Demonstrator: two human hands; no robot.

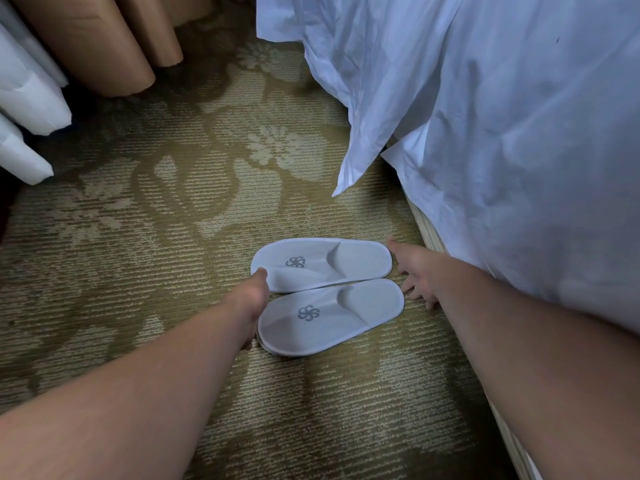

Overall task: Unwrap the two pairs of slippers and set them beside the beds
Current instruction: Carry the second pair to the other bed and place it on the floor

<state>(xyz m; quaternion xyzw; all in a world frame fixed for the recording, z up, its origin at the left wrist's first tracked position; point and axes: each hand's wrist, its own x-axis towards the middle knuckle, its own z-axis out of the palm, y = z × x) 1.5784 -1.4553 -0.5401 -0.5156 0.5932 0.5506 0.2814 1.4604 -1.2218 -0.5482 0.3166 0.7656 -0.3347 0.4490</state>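
Your left arm reaches straight forward and down, and your left hand [257, 299] sits at the toe ends of the two slippers, seen from the back of the wrist. Its thumb [260, 273] rests on the toe edge of the far slipper [322, 265], while the lower fingers dip towards the toe of the near slipper [330, 317]. The wrist hides most of those fingers, so I cannot tell whether they are straight or curled.

Your right arm comes in from the right, alongside the bed [519, 150]. Your right hand [417, 271] is at the heel ends with its fingers [393, 244] spread. The uppermost fingertip touches the heel rim of the far slipper, and the others fan down towards the carpet [173, 220] just beside the heel of the near slipper.

Both slippers lie between your two hands, flat on the carpet, unwrapped and side by side with their long edges touching. Their toes point to your left fingers and their heels to your right fingers. They are white, and each has a grey pinwheel mark on the upper (the near one sits slightly further right).

Just beyond your right fingers a white duvet [374, 133] hangs off the bed, one corner reaching down near the carpet. Well beyond your left fingers hang tan curtains [104, 39] with a white lining [27, 98].
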